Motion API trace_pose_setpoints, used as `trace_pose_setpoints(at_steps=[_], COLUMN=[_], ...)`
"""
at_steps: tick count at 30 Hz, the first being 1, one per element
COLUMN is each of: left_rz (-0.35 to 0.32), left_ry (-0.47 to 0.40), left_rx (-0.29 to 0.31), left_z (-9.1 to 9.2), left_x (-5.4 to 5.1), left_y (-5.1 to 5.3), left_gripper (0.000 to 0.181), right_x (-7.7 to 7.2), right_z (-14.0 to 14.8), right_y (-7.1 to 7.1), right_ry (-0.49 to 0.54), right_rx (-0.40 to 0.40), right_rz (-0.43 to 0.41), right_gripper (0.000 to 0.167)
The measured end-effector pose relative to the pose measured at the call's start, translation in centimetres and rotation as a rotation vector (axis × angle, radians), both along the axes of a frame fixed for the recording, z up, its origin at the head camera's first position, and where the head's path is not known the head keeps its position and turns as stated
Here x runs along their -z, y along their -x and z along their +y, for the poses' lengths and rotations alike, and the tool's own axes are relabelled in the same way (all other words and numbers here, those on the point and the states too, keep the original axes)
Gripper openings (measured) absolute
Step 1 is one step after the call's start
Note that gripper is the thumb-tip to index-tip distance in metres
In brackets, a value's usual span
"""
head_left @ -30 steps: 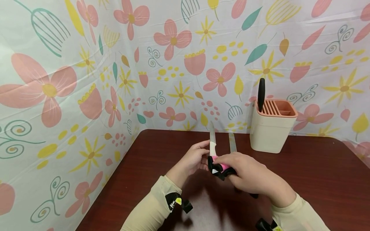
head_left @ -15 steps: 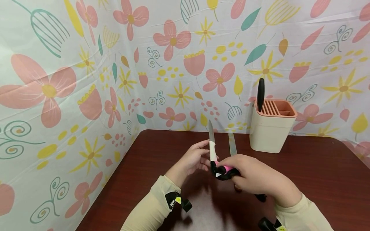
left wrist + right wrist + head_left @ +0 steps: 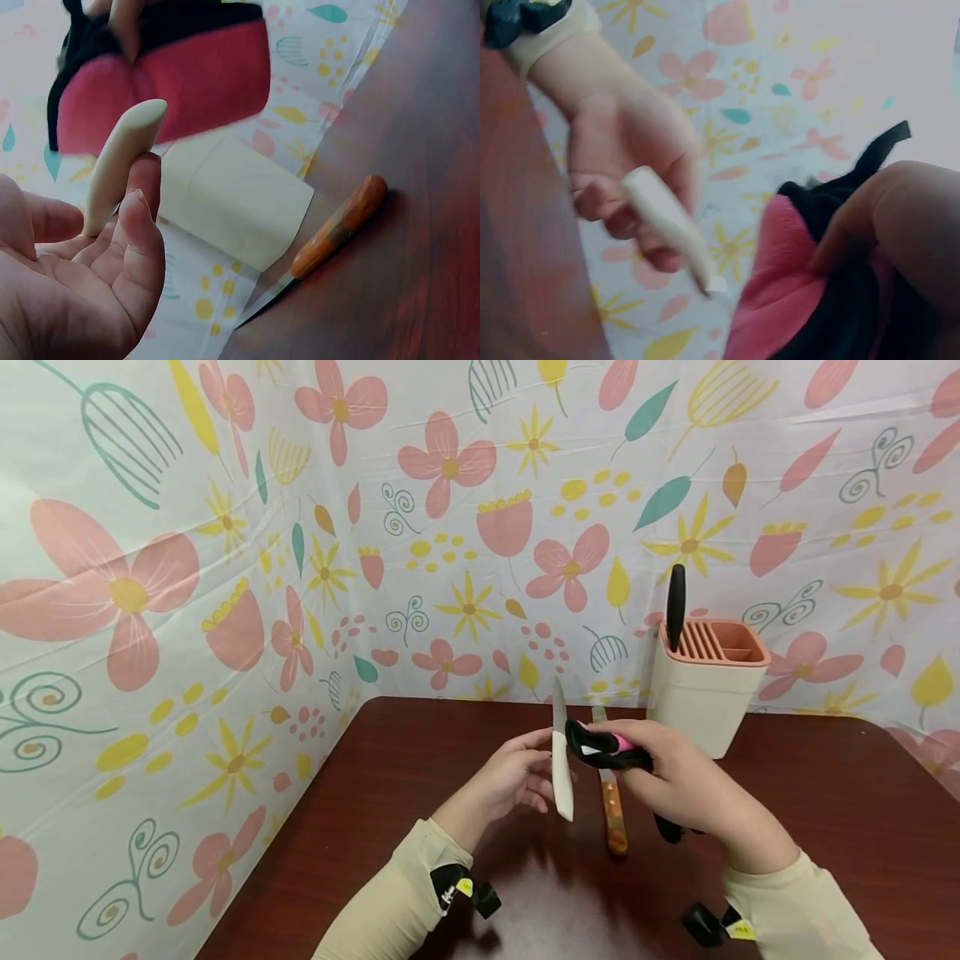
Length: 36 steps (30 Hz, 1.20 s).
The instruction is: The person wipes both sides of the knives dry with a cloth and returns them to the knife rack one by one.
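My left hand (image 3: 510,781) pinches a white-handled knife (image 3: 562,777) between thumb and fingers, its blade pointing up and away. In the left wrist view, the white handle (image 3: 120,169) stands clear of the palm. My right hand (image 3: 686,777) grips a pink cloth with black edging (image 3: 611,756), close to the right side of the knife. Its pink face (image 3: 206,86) hangs spread in the left wrist view. Under the right hand lies a wooden-handled knife (image 3: 614,822) on the table, its blade partly hidden by the cloth.
A cream knife holder (image 3: 701,697) with an orange slotted top stands at the back right. From a left slot rises a black handle (image 3: 677,606). Another black object (image 3: 667,828) shows below my right hand. Patterned sheets hang behind and left of the dark table (image 3: 420,735).
My right hand with the cloth has risen from the lower end of the white handle toward the blade, away from me. The white handle and the wooden handle now show more fully.
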<state>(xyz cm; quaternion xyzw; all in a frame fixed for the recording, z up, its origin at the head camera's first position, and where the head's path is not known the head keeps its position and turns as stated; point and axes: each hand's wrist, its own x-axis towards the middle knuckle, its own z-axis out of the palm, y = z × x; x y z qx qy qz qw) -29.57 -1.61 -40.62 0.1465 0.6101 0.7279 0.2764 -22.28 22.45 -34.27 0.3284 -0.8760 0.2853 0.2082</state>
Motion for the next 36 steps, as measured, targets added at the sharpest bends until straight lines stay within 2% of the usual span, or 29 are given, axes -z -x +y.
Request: trace_pose_setpoints(at_steps=[5, 11, 16, 28, 36], left_rz=[0.027, 0.058, 0.062, 0.069, 0.05], left_ry=[0.017, 0.018, 0.021, 0.001, 0.002], left_rx=[0.014, 0.002, -0.009, -0.03, -0.037], left_z=[0.6, 0.9, 0.8, 0.5, 0.0], left_x=[-0.4, -0.8, -0.7, -1.1, -1.1], left_y=[-0.8, -1.2, -1.1, -1.1, -0.9], left_gripper=[0.048, 0.053, 0.053, 0.045, 0.052], right_x=[1.7, 2.7, 2.7, 2.3, 1.8], right_z=[-1.3, -2.4, -2.8, -3.0, -3.1], right_y=[1.2, 1.2, 0.9, 0.6, -0.5], right_ry=[0.008, -0.028, -0.033, -0.027, -0.071], right_rx=[0.045, 0.083, 0.084, 0.007, 0.006], right_rz=[0.12, 0.097, 0.11, 0.12, 0.097], right_gripper=[0.058, 0.062, 0.06, 0.06, 0.061])
